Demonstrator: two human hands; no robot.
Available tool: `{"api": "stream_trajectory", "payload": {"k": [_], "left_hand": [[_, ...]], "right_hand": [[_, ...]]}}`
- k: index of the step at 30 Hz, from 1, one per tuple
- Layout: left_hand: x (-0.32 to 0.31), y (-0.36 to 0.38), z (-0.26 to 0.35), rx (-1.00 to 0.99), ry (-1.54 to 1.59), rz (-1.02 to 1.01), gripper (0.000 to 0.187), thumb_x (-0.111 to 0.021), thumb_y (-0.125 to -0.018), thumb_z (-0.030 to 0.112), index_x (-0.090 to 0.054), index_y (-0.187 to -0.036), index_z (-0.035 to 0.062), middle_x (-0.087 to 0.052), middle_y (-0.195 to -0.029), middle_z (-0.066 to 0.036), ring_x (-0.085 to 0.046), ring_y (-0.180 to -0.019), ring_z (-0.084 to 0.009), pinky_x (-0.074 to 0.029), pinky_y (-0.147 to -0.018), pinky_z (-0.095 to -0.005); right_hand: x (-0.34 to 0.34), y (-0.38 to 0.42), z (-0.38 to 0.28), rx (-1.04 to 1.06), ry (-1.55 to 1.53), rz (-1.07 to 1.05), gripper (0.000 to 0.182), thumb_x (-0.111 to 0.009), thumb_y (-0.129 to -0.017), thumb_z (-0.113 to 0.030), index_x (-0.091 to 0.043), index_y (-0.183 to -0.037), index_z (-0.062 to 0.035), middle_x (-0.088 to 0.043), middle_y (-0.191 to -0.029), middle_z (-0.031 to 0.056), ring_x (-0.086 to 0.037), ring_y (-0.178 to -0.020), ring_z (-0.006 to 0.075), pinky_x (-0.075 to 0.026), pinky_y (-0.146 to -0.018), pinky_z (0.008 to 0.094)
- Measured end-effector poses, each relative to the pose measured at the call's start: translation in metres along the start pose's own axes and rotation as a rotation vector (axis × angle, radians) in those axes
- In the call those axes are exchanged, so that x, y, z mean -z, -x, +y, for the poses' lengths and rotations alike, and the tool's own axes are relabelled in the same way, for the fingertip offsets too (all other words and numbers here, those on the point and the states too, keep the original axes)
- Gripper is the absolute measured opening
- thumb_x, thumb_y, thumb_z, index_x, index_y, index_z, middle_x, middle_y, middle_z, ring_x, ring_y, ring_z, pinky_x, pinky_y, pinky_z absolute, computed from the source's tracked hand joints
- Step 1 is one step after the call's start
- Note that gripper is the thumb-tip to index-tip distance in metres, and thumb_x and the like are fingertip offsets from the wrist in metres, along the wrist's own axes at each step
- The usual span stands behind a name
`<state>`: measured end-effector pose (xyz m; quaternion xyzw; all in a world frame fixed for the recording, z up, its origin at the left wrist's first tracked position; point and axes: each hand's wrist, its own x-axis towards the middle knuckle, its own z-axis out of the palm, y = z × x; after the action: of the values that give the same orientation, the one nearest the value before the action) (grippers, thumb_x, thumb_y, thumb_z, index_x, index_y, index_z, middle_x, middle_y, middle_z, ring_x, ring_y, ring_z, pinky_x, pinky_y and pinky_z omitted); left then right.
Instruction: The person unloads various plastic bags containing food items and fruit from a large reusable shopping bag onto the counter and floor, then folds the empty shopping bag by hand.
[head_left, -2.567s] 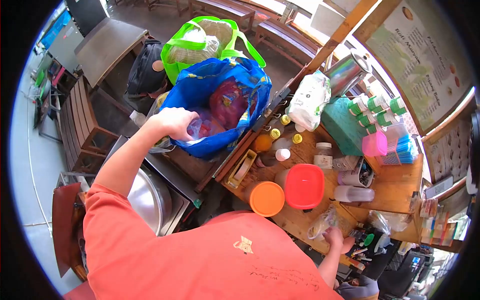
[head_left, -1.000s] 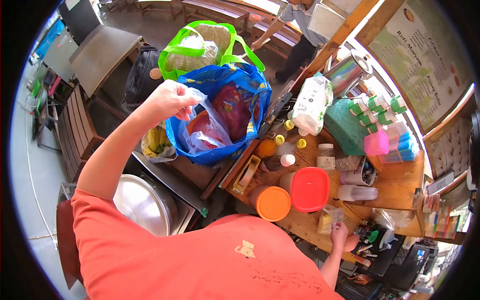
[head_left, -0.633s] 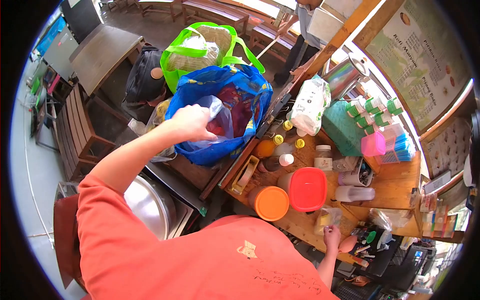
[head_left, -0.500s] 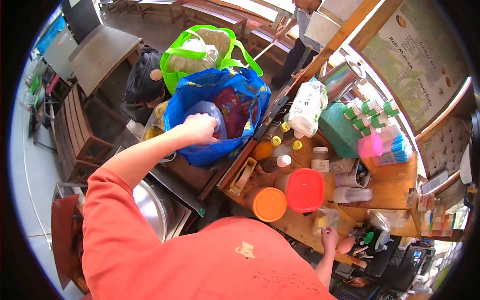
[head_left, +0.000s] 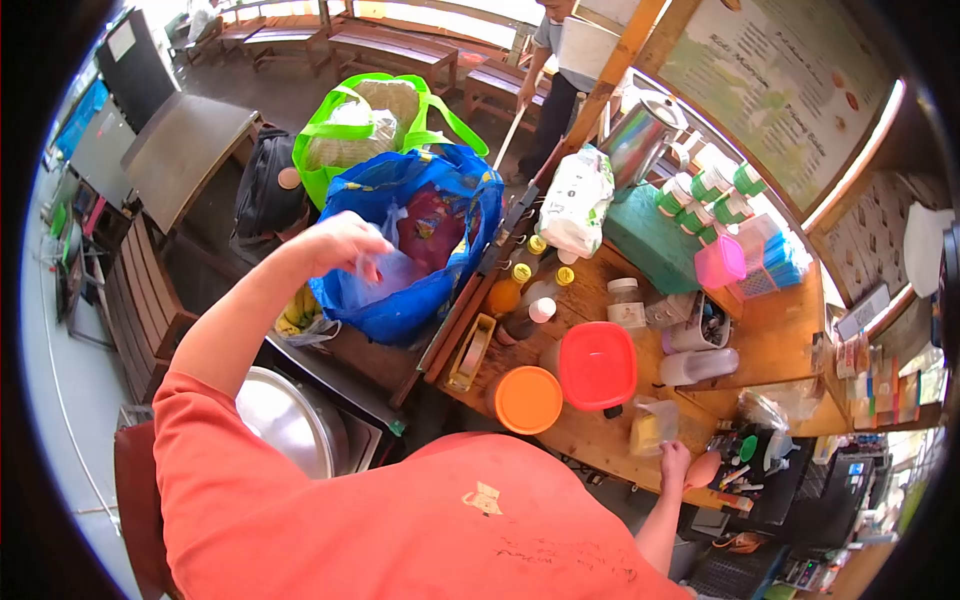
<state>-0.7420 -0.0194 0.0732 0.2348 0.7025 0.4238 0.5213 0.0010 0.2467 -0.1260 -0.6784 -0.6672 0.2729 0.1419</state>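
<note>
My left hand [head_left: 343,243] is closed on the top of a clear plastic bag [head_left: 385,283] at the mouth of a large blue bag [head_left: 405,322]. Reddish packets [head_left: 435,230] lie inside the blue bag, beside the plastic bag. At the lower right my right hand [head_left: 676,462] pinches the edge of a small clear plastic pouch [head_left: 653,426] with something yellow in it. The pouch is above the wooden counter [head_left: 590,450], close to a container with a red lid [head_left: 598,365].
A green bag [head_left: 322,130] stands behind the blue one, with a dark backpack [head_left: 265,180] to its left. An orange-lidded tub [head_left: 528,400], several bottles and a tissue pack [head_left: 577,205] stand on the counter. Another person [head_left: 560,70] holds a stick near the benches.
My left hand has risen out of the blue bag, drawing the plastic bag's top up. My right hand has shifted slightly right with the pouch. The view has turned a little.
</note>
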Motion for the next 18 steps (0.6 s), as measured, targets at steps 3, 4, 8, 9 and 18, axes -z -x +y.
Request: {"api": "stream_trajectory", "payload": {"k": [3,4,8,9,18], "left_hand": [[0.025,0.0,0.013,-0.047,0.176,0.198,0.019,-0.073,-0.091,0.018,-0.071,-0.086,0.0002,-0.067,-0.071,-0.007,-0.07,-0.063,-0.0231,-0.061,-0.066,-0.0413],[0.028,0.002,0.019,-0.08,0.239,0.231,0.018,-0.073,-0.091,0.018,-0.071,-0.09,-0.0005,-0.067,-0.071,-0.007,-0.07,-0.063,-0.0226,-0.061,-0.066,-0.0407],[0.028,0.035,0.066,-0.255,0.312,0.251,0.021,-0.069,-0.093,0.017,-0.069,-0.102,-0.0022,-0.068,-0.074,-0.007,-0.069,-0.062,-0.0188,-0.062,-0.067,-0.0364],[0.025,0.045,0.082,-0.304,0.319,0.27,0.021,-0.068,-0.094,0.017,-0.07,-0.102,-0.0017,-0.069,-0.074,-0.007,-0.069,-0.063,-0.018,-0.062,-0.066,-0.0353],[-0.012,0.137,0.211,-0.77,0.259,0.285,0.028,-0.063,-0.098,0.018,-0.068,-0.118,-0.0015,-0.072,-0.086,-0.01,-0.074,-0.078,-0.0206,-0.063,-0.081,-0.037]], "right_hand": [[0.005,-0.016,-0.001,-0.278,-0.384,-0.015,0.015,-0.062,-0.088,-0.018,-0.065,-0.089,-0.003,-0.059,-0.075,0.0015,-0.056,-0.065,0.0187,-0.05,-0.06,0.0356],[0.009,-0.023,0.002,-0.293,-0.498,-0.014,0.015,-0.061,-0.089,-0.018,-0.065,-0.093,-0.0042,-0.061,-0.081,0.0033,-0.058,-0.068,0.0185,-0.05,-0.059,0.0343],[0.03,-0.047,-0.007,-0.31,-0.84,0.03,0.018,-0.058,-0.093,-0.022,-0.064,-0.1,-0.0069,-0.06,-0.088,0.0031,-0.06,-0.081,0.0184,-0.054,-0.066,0.0408],[0.035,-0.053,-0.014,-0.32,-0.878,0.054,0.019,-0.057,-0.093,-0.023,-0.064,-0.101,-0.0071,-0.058,-0.086,0.0022,-0.06,-0.084,0.0186,-0.056,-0.069,0.0435],[0.034,-0.105,-0.031,-0.317,-1.228,0.008,0.02,-0.062,-0.097,-0.025,-0.063,-0.11,-0.0102,-0.059,-0.104,0.0039,-0.06,-0.097,0.0245,-0.056,-0.079,0.0476]]}}
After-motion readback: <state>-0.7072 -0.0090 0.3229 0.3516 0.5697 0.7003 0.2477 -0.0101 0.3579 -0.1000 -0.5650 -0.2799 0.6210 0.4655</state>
